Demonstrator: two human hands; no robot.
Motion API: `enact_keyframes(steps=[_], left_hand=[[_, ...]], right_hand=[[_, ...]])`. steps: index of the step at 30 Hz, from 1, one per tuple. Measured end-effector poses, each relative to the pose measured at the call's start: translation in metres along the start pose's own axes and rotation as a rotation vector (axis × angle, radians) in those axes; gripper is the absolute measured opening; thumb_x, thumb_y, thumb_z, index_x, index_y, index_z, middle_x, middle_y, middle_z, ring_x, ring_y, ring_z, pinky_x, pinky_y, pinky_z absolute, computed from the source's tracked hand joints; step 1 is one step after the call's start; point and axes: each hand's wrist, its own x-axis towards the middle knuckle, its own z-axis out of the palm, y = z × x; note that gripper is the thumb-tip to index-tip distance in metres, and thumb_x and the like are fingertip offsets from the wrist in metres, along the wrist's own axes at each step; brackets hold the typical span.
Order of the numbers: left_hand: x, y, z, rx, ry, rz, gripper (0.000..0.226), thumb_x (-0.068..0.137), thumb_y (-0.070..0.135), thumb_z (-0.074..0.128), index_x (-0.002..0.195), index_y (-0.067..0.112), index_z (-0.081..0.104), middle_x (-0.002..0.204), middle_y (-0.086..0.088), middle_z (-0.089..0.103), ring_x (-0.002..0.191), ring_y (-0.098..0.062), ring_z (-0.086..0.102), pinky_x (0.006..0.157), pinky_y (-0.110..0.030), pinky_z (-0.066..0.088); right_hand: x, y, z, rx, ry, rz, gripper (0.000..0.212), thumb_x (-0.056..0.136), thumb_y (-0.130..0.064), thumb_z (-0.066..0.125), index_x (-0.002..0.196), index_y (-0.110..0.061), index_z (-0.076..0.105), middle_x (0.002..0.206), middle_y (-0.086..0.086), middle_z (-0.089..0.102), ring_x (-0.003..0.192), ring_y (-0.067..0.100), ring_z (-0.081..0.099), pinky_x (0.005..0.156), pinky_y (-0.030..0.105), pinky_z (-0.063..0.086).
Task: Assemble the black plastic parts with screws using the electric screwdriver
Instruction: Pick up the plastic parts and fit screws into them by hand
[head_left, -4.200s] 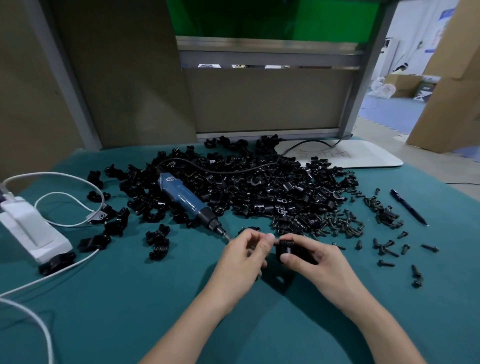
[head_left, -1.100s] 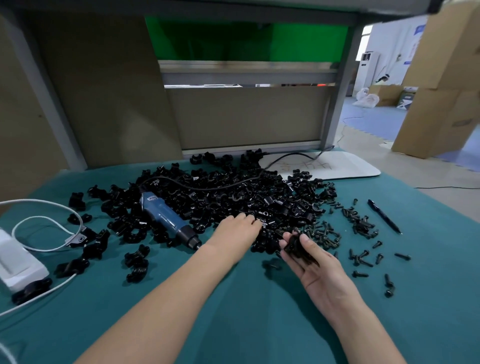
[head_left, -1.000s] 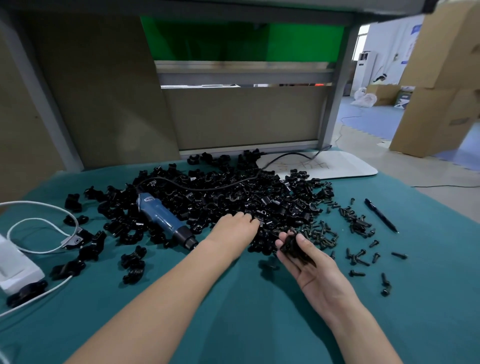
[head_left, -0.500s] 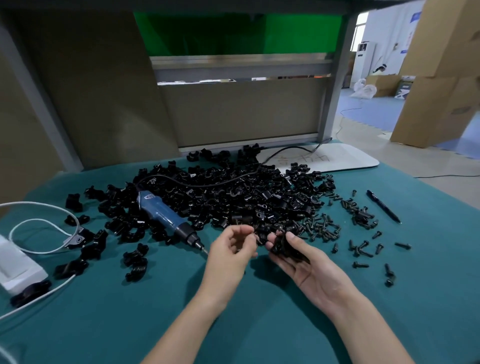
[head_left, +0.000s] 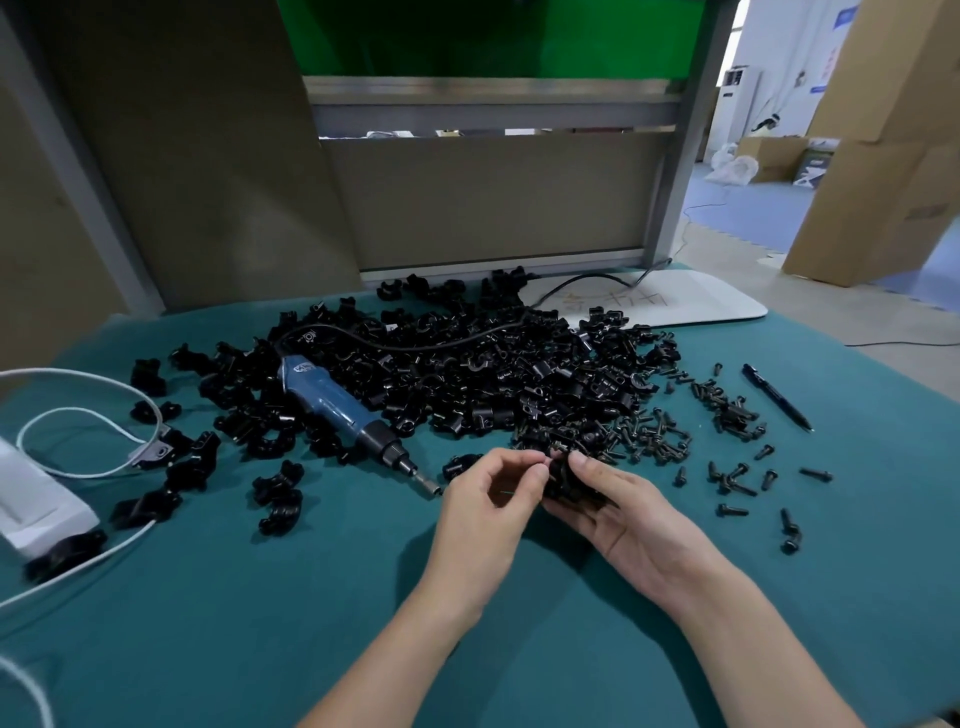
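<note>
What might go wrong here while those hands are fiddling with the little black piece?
The left hand works at the black part held in the right hand; anything small there could slip and vanish among the loose screws. The electric screwdriver lies with its tip beside the left hand, so a wrist could nudge it.

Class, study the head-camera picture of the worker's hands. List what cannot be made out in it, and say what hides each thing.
- Head view: black part in the right hand; fingers of both hands cover most of it, so its shape is unclear.
- Head view: what, if anything, the left hand pinches; too small to tell.
- Head view: white device; cut off by the left edge.
- Head view: marks on the white board; too faint.
</note>
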Motion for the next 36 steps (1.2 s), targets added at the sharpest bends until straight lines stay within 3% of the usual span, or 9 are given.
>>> enact_keyframes(steps=[8, 13, 18, 23, 28, 31, 33, 36], left_hand=[[0.0011, -0.0007, -0.0034, -0.017, -0.04, -0.008, 0.011, 0.096, 0.02, 0.068, 0.101, 0.026, 0.076, 0.095, 0.009, 0.077, 0.088, -0.004, 0.07, 0.075, -0.018, 0.053], [-0.0008, -0.0033, -0.0015, 0.035, -0.042, -0.033, 0.004, 0.093, 0.028, 0.072, 0.095, 0.03, 0.074, 0.104, 0.018, 0.075, 0.099, 0.003, 0.068, 0.088, -0.018, 0.051], [-0.002, -0.003, -0.0019, 0.14, -0.056, -0.006, 0.003, 0.095, 0.036, 0.069, 0.093, 0.034, 0.071, 0.108, 0.021, 0.072, 0.1, 0.005, 0.064, 0.087, -0.02, 0.049], [-0.0009, -0.0004, -0.0015, 0.088, -0.073, -0.041, 0.014, 0.095, 0.033, 0.068, 0.108, 0.038, 0.066, 0.1, 0.02, 0.068, 0.08, 0.0, 0.058, 0.068, -0.021, 0.046], [-0.0008, -0.0026, -0.0032, 0.131, -0.069, -0.079, 0.016, 0.094, 0.046, 0.064, 0.093, 0.031, 0.067, 0.079, 0.022, 0.069, 0.063, 0.005, 0.056, 0.066, -0.022, 0.044], [-0.0012, -0.0035, -0.0035, 0.148, -0.104, -0.048, 0.005, 0.098, 0.033, 0.063, 0.099, 0.031, 0.068, 0.093, 0.026, 0.069, 0.072, 0.007, 0.057, 0.068, -0.016, 0.043], [-0.0012, -0.002, -0.0047, 0.141, -0.131, -0.029, 0.011, 0.099, 0.025, 0.063, 0.106, 0.033, 0.067, 0.105, 0.025, 0.068, 0.08, 0.008, 0.058, 0.069, -0.015, 0.045], [-0.0018, -0.0003, -0.0049, 0.109, -0.12, -0.05, 0.01, 0.098, 0.033, 0.064, 0.107, 0.036, 0.065, 0.099, 0.023, 0.068, 0.079, 0.001, 0.058, 0.069, -0.02, 0.047]], right_hand=[[-0.0005, 0.0004, 0.0007, -0.006, 0.008, -0.022, 0.034, 0.091, -0.017, 0.068, 0.113, 0.009, 0.073, 0.119, 0.027, 0.071, 0.106, 0.031, 0.073, 0.087, 0.032, 0.06], [-0.0005, 0.0008, 0.0012, -0.001, 0.023, -0.024, 0.042, 0.088, -0.015, 0.07, 0.12, 0.012, 0.068, 0.124, 0.028, 0.069, 0.113, 0.034, 0.071, 0.086, 0.034, 0.061], [-0.001, 0.0009, 0.0008, -0.015, 0.008, -0.028, 0.039, 0.088, -0.016, 0.071, 0.118, 0.01, 0.07, 0.125, 0.028, 0.069, 0.115, 0.035, 0.07, 0.088, 0.035, 0.061], [-0.0002, 0.0011, 0.0004, -0.038, -0.001, -0.032, 0.039, 0.092, -0.016, 0.068, 0.123, 0.008, 0.069, 0.127, 0.027, 0.068, 0.121, 0.035, 0.067, 0.096, 0.037, 0.059], [0.0, 0.0022, 0.0, -0.03, 0.031, -0.034, 0.034, 0.088, -0.013, 0.071, 0.116, 0.007, 0.073, 0.125, 0.026, 0.07, 0.114, 0.032, 0.071, 0.088, 0.034, 0.061], [-0.0004, 0.002, -0.0005, -0.02, 0.022, -0.042, 0.034, 0.09, -0.011, 0.07, 0.117, 0.008, 0.071, 0.124, 0.027, 0.07, 0.114, 0.033, 0.071, 0.087, 0.034, 0.061], [-0.0005, 0.0018, -0.0011, -0.012, 0.021, -0.047, 0.037, 0.091, -0.012, 0.069, 0.122, 0.008, 0.068, 0.125, 0.027, 0.069, 0.115, 0.033, 0.07, 0.089, 0.035, 0.061], [-0.0007, 0.0017, -0.0001, -0.055, 0.022, -0.054, 0.043, 0.091, -0.014, 0.069, 0.128, 0.007, 0.064, 0.126, 0.025, 0.069, 0.119, 0.034, 0.068, 0.095, 0.036, 0.06]])
